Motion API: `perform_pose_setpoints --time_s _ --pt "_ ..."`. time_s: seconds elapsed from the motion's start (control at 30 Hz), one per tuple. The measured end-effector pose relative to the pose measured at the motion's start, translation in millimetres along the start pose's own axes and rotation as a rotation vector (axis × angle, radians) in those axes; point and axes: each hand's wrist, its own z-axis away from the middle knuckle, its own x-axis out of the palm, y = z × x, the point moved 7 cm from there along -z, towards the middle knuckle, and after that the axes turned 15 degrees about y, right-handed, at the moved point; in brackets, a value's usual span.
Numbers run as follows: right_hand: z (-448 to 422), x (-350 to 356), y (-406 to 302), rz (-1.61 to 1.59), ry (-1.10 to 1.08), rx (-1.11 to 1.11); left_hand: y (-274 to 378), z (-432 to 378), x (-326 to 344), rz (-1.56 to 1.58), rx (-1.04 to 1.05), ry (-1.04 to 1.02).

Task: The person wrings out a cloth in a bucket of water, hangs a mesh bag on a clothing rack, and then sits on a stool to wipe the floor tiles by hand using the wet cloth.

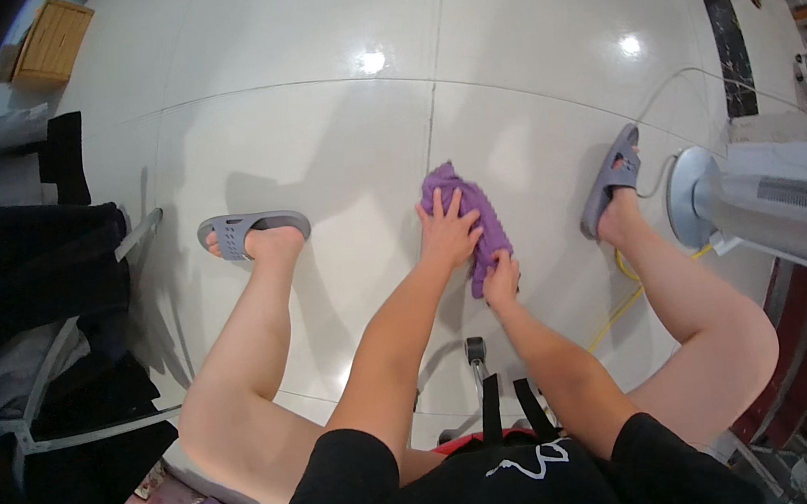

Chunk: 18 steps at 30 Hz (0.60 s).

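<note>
Between my feet, a bunched purple cloth (488, 217) with a scalloped edge appears to lie against the pale tiled floor (329, 140). My left hand (449, 235) rests on its upper left part, palm down with the fingers spread. At the cloth's lower end, my right hand (502, 279) has its fingers curled around the fabric. The underside of the cloth and my left palm are hidden.
Grey slippers (234, 236) are on my feet. A tower fan (782, 194) stands at right, with a yellow cable (614, 317) near it. At left are dark clothes (42, 258) on a metal rack (48, 371). A caster (475, 350) sits below my hands.
</note>
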Motion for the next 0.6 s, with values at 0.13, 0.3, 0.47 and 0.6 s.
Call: perform_pose_setpoints --time_s 0.13,0.3,0.47,0.6 --pt "-66.9 33.0 -56.9 0.057 -0.015 -0.115 -41.4 -61.7 -15.4 -0.03 -0.11 0.078" --pt "-130.1 62.7 -125.0 0.086 -0.101 -0.328 -107.3 -80.0 -48.0 -0.135 -0.26 -0.007" --pt "-130.4 78.2 -154.6 0.238 -0.349 -0.584 -138.6 -31.5 -54.5 -0.105 -0.418 -0.148" --pt "-87.3 62.8 -148.6 0.257 -0.387 -0.591 -131.3 29.0 -45.5 -0.066 -0.508 -0.21"
